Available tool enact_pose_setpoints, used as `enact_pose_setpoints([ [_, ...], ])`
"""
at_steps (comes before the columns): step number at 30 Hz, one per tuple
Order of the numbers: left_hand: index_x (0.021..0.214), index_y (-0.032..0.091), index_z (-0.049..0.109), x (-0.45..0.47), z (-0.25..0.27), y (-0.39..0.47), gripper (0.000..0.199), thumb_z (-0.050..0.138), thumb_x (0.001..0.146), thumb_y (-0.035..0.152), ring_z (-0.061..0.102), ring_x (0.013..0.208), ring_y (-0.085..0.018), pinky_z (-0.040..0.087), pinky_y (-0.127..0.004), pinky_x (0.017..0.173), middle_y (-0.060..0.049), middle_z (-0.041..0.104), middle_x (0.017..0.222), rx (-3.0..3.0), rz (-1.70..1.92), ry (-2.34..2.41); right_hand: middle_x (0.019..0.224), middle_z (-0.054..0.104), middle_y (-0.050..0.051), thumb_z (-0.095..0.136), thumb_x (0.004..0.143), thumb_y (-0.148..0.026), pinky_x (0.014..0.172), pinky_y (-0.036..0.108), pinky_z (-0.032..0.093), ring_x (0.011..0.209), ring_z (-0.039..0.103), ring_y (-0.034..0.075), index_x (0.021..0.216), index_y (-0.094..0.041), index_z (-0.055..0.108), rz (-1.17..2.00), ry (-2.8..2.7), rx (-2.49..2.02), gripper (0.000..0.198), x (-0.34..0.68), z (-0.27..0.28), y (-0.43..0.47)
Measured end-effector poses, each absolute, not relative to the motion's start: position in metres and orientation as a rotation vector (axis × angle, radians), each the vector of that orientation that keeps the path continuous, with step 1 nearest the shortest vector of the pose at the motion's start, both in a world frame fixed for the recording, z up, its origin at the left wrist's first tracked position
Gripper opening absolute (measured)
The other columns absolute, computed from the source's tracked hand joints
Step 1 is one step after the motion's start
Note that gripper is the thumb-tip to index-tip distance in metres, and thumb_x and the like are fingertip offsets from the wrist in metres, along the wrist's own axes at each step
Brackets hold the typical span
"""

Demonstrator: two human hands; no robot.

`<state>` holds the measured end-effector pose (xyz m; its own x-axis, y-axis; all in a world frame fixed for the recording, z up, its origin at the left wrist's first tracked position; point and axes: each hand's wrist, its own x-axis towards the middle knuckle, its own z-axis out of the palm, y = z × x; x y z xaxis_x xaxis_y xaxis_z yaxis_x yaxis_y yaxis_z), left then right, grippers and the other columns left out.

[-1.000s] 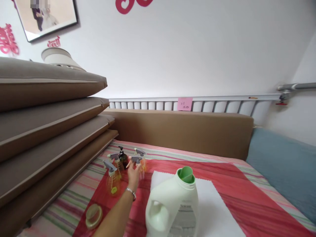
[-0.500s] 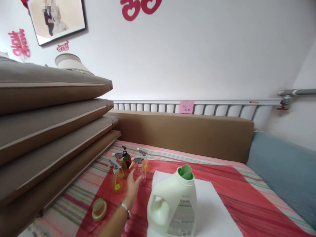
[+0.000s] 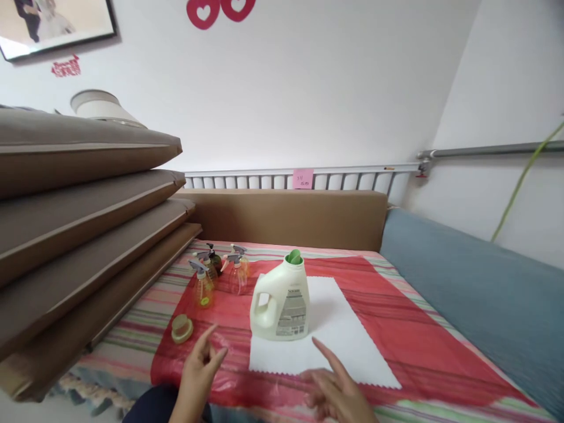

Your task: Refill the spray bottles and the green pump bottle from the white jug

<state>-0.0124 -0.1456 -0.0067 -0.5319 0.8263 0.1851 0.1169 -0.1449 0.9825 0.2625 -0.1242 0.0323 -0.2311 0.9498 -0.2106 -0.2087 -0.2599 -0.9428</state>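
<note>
My left hand (image 3: pixel 200 364) is low in front of the bed, empty, thumb and forefinger apart. My right hand (image 3: pixel 337 390) hovers over the near edge of the white cloth (image 3: pixel 352 346), forefinger stretched out and holding nothing. Between and beyond the hands a pale green jug (image 3: pixel 282 308) stands upright, its label towards me and a green spout in its open mouth. Left of it stand clear spray bottles, one (image 3: pixel 238 279) nearer the jug and another (image 3: pixel 203 292) further left. A dark pump bottle (image 3: pixel 215 261) is behind them. The pale round cap (image 3: pixel 181 329) lies nearest my left hand.
A red sheet (image 3: pixel 374 299) covers part of the striped bedding. Stacked cushions (image 3: pixel 88 217) rise on the left. A brown padded board (image 3: pixel 286 218) runs along the back, before a radiator, and a blue-grey panel (image 3: pixel 462 282) borders the right.
My left hand has drawn back towards me from the clear spray bottle, which stays standing. My right hand has come into view. The camera has shifted, so everything sits further left.
</note>
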Motion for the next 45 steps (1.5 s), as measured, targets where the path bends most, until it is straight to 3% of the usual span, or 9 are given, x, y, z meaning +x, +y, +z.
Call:
enact_pose_setpoints([
  [4, 0.137, 0.016, 0.028, 0.011, 0.055, -0.16, 0.077, 0.062, 0.071, 0.034, 0.031, 0.047, -0.008, 0.031, -0.021, 0.052, 0.011, 0.03, 0.051, 1.339, 1.748, 1.618, 0.065, 0.059, -0.004, 0.063, 0.067, -0.045, 0.048, 0.026, 0.04, 0.049, 0.052, 0.013, 0.14, -0.024, 0.005, 1.4, -1.219, -0.966, 0.096, 0.25, 0.067, -0.128],
  [8, 0.142, 0.016, 0.009, 0.032, 0.09, -0.168, 0.075, 0.05, 0.08, 0.025, 0.029, 0.049, -0.01, 0.029, -0.021, 0.053, 0.011, 0.026, 0.053, 1.521, 1.698, 1.639, 0.055, 0.047, -0.009, 0.058, 0.073, -0.036, 0.051, 0.024, 0.037, 0.048, 0.043, 0.012, 0.141, -0.025, 0.003, 1.046, -1.398, -0.968, 0.088, 0.251, 0.089, -0.137],
  [15, 0.142, 0.019, 0.001, 0.041, 0.121, -0.185, 0.076, 0.047, 0.082, 0.023, 0.03, 0.047, -0.009, 0.031, -0.019, 0.05, 0.01, 0.025, 0.054, 1.672, 1.8, 1.658, 0.051, 0.033, -0.011, 0.045, 0.085, -0.031, 0.051, 0.021, 0.039, 0.044, 0.038, 0.011, 0.142, -0.022, 0.006, 0.492, -1.622, -0.968, 0.07, 0.263, 0.111, -0.141],
  [21, 0.142, 0.022, 0.001, 0.045, 0.121, -0.19, 0.078, 0.05, 0.081, 0.023, 0.031, 0.044, -0.008, 0.033, -0.019, 0.049, 0.011, 0.027, 0.052, 1.701, 1.962, 1.698, 0.049, 0.032, -0.012, 0.042, 0.086, -0.022, 0.052, 0.02, 0.041, 0.04, 0.039, 0.01, 0.142, -0.023, -0.004, 0.228, -1.743, -0.892, 0.072, 0.273, 0.113, -0.13],
  [28, 0.141, 0.011, 0.002, 0.008, 0.08, -0.109, 0.083, 0.048, 0.074, 0.022, 0.032, 0.044, -0.01, 0.028, -0.021, 0.051, 0.012, 0.027, 0.05, 1.671, 1.369, 1.955, 0.051, 0.025, -0.011, 0.039, 0.078, -0.021, 0.045, 0.021, 0.033, 0.042, 0.037, 0.013, 0.142, -0.016, 0.002, 0.44, -1.82, -1.301, 0.074, 0.282, 0.077, -0.06],
  [45, 0.141, 0.008, 0.004, 0.049, 0.061, -0.078, 0.079, 0.045, 0.076, 0.024, 0.033, 0.047, -0.011, 0.026, -0.023, 0.052, 0.012, 0.026, 0.05, 1.682, 1.228, 1.991, 0.053, 0.024, -0.011, 0.039, 0.076, -0.022, 0.047, 0.02, 0.032, 0.044, 0.034, 0.012, 0.142, -0.015, 0.003, 0.672, -1.759, -1.23, 0.076, 0.309, 0.054, -0.034],
])
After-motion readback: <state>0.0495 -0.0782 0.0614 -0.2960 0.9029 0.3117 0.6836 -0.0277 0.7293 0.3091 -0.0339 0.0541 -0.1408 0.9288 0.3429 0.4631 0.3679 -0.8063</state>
